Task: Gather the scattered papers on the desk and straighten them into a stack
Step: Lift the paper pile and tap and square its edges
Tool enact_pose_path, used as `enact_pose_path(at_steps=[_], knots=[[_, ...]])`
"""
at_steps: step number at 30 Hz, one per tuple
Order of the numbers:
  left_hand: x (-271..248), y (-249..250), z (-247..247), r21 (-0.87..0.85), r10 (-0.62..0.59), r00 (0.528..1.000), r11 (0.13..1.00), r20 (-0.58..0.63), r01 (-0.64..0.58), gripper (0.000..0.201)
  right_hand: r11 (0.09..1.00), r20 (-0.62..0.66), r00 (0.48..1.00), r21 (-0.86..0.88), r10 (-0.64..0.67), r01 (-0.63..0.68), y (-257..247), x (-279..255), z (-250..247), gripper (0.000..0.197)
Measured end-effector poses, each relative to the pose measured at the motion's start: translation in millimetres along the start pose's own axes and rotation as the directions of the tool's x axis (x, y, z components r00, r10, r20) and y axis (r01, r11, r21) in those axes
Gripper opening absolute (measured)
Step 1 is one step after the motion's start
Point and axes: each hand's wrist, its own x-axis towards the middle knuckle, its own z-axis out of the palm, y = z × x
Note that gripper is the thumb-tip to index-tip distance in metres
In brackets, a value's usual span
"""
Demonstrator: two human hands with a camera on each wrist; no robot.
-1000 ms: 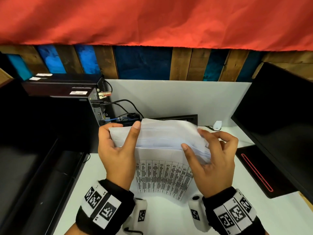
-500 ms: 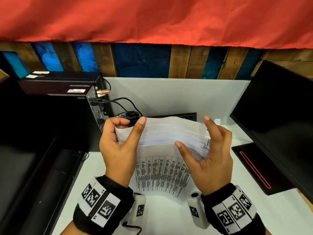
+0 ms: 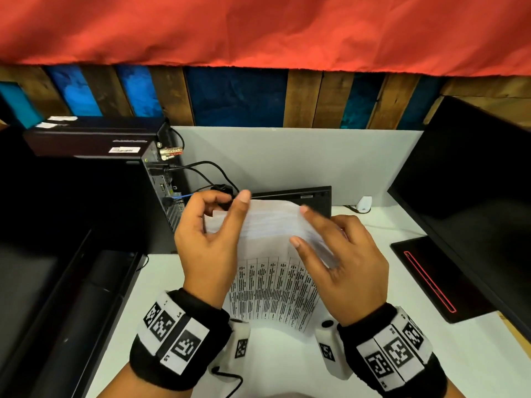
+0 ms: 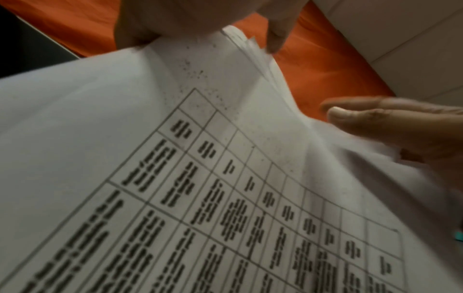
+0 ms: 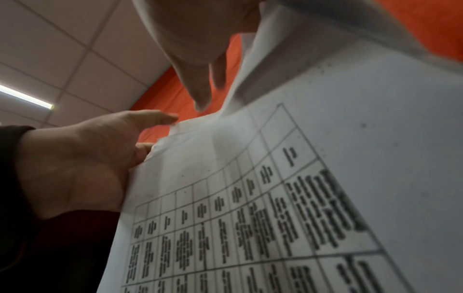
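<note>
A sheaf of white papers (image 3: 270,282) stands upright over the white desk (image 3: 459,354), its front sheet printed with a table. My left hand (image 3: 212,234) holds the upper left corner, thumb straight on the front and fingers curled behind. My right hand (image 3: 339,254) is at the upper right, with thumb and forefinger on the front and the other fingers hidden behind the sheets. In the left wrist view the papers (image 4: 175,178) fan slightly at the top, and the right hand (image 4: 400,126) lies along their edge. The right wrist view shows the papers (image 5: 300,178) and the left hand (image 5: 82,158).
A black computer tower (image 3: 86,145) with cables (image 3: 207,168) stands at the left. A dark monitor (image 3: 474,196) fills the right, with a black pad with a red line (image 3: 431,280) below it. A flat black device (image 3: 310,196) lies behind the papers.
My right hand let go of the right edge, spread open beside it, then came back inward onto the upper right of the sheets. The left hand kept its hold.
</note>
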Motion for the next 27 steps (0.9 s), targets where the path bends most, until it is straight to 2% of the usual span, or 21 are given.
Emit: enact_pose_path(at_steps=[2, 4, 8, 12, 16, 23, 25, 27], knots=[[-1, 0, 3, 0.05, -0.01, 1.0, 0.999, -0.011, 0.011, 0.035, 1.0, 0.008, 1.0, -0.013, -0.007, 0.007, 2, -1, 2, 0.028], [1, -4, 4, 0.092, -0.045, 0.998, 0.995, -0.048, 0.049, 0.038, 1.0, -0.041, 0.999, 0.001, -0.018, 0.018, 4, -3, 4, 0.026], [3, -7, 4, 0.12, -0.043, 0.997, 0.991, -0.071, 0.051, 0.024, 0.999, -0.042, 0.999, -0.032, -0.031, 0.029, 3, -5, 5, 0.041], [1, -2, 7, 0.048, -0.05, 0.999, 0.998, -0.005, 0.051, 0.024, 0.999, -0.032, 0.998, 0.005, -0.052, 0.052, 7, -3, 6, 0.027], [4, -8, 6, 0.121, -0.062, 0.998, 0.991, -0.004, 0.062, 0.02, 0.997, -0.015, 0.997, 0.016, -0.077, 0.077, 12, -3, 6, 0.028], [8, -24, -10, 0.153, -0.011, 0.999, 0.988, -0.052, 0.019, 0.009, 0.972, -0.094, 0.991, 0.222, 0.095, -0.072, 28, -7, 7, 0.04], [7, -30, -16, 0.094, -0.021, 0.998, 0.995, -0.064, 0.027, 0.005, 0.965, -0.099, 0.987, 0.245, 0.125, -0.098, 29, -9, 7, 0.045], [4, -29, -18, -0.008, -0.043, 0.998, 0.999, -0.054, 0.042, 0.012, 0.963, -0.081, 0.988, 0.25, 0.128, -0.104, 27, -14, 9, 0.052]])
